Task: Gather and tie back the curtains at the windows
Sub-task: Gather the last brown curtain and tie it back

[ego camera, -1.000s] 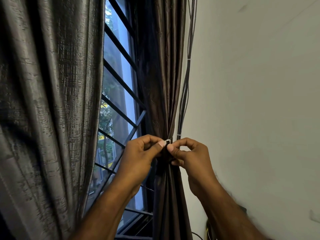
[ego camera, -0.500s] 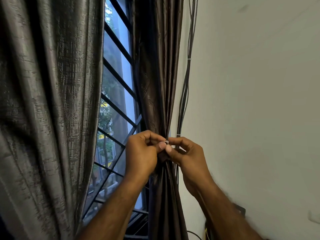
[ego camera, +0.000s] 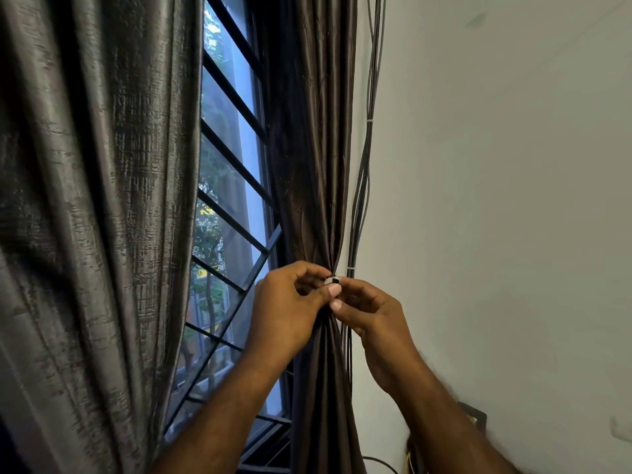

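Note:
A dark brown curtain [ego camera: 313,159] hangs at the right side of the window, bunched tight at its waist. A small dark tie-back [ego camera: 334,279] with a pale tip sits on that waist. My left hand [ego camera: 290,309] pinches the tie from the left with thumb and curled fingers. From the right, my right hand [ego camera: 367,313] pinches the same tie, its thumb just below my left thumb. A second grey-brown curtain [ego camera: 95,217] hangs loose on the left.
The window [ego camera: 229,186] between the curtains has dark diagonal bars; trees show outside. A bundle of dark cables [ego camera: 362,186] runs down the white wall [ego camera: 496,200] just right of the gathered curtain. A dark fitting [ego camera: 475,417] sits low on the wall.
Both hands stayed at the curtain's waist, working the small tie. My left fingers have loosened and shifted over it, and my right thumb has slid lower.

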